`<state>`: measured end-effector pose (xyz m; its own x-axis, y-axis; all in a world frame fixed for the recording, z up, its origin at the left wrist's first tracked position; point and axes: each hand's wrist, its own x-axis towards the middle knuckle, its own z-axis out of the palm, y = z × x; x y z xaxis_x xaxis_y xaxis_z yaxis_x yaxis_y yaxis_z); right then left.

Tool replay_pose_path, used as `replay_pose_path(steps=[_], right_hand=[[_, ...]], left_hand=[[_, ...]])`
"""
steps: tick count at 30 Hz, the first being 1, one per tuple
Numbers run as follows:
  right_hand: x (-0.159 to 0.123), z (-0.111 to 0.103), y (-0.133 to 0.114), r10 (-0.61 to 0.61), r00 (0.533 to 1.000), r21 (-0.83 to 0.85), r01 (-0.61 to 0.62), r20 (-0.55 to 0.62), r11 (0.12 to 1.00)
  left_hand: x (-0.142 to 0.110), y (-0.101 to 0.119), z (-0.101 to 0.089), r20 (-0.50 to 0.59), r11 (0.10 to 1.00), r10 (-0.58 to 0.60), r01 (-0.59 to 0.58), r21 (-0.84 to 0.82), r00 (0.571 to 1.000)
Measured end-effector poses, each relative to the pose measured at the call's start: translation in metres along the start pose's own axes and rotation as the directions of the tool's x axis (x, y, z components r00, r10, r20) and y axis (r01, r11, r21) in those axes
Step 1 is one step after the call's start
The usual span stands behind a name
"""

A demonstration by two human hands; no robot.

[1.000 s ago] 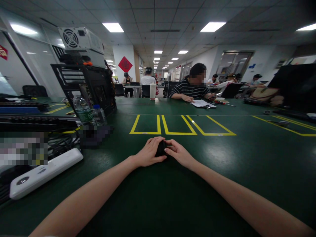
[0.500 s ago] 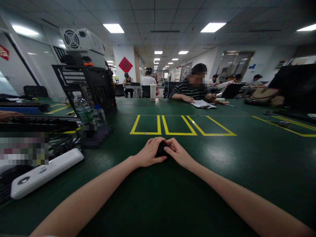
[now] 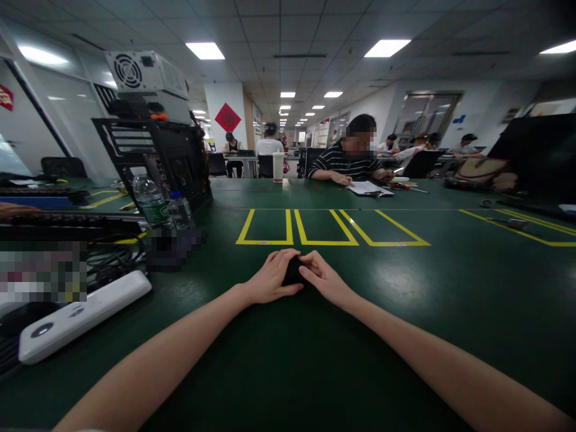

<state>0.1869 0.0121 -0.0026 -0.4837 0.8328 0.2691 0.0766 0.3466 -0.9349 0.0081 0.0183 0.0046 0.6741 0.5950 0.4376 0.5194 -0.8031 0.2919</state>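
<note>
In the middle of the head view, a small black rounded object (image 3: 293,272) sits between my two hands, low over the dark green table (image 3: 288,360). My left hand (image 3: 274,277) is wrapped round its left side, fingers over the top and thumb along the near edge. From the other side my right hand (image 3: 321,277) grips it with bent fingers and thumb. Much of the object is covered, so its exact kind cannot be made out. Just beyond the hands, yellow tape outlines (image 3: 264,242) mark the tabletop.
At left stand an open black computer case (image 3: 180,162) with a power supply (image 3: 144,72) on top, plastic bottles (image 3: 150,198) and a white power bank-like bar (image 3: 85,318). Across the table a person in a striped shirt (image 3: 333,162) leans over papers (image 3: 369,188). A white cup (image 3: 278,167) stands at the far edge.
Both hands keep the same hold on the black object. Only a very slight shift of the whole view shows.
</note>
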Motion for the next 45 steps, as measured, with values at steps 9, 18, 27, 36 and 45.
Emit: replay_pose_path(steps=[9,18,27,36,45], right_hand=[[0.0044,-0.0031,0.0063,0.088,0.995,-0.020,-0.089,-0.036,0.996],[0.0014,0.0003,0.0032,-0.019,1.000,0.065,0.019,0.009,0.998],[0.0044,-0.0031,0.0056,0.071,0.996,0.021,-0.070,-0.045,0.997],[0.0016,-0.0017,0.0010,0.017,1.000,0.063,-0.018,0.007,0.998],[0.0063,-0.0034,0.0085,0.035,0.998,0.043,-0.032,-0.053,0.999]], left_hand=[[0.0001,0.0024,-0.0018,0.012,1.000,-0.019,0.019,0.006,1.000],[0.0006,-0.0013,0.0037,-0.016,1.000,-0.009,0.009,0.012,1.000],[0.0000,0.0012,-0.0011,0.006,1.000,-0.012,0.012,0.003,1.000],[0.0002,0.0007,0.0014,-0.007,1.000,-0.014,0.014,0.012,1.000],[0.0004,0.0006,0.0013,-0.004,1.000,-0.013,0.013,0.007,1.000]])
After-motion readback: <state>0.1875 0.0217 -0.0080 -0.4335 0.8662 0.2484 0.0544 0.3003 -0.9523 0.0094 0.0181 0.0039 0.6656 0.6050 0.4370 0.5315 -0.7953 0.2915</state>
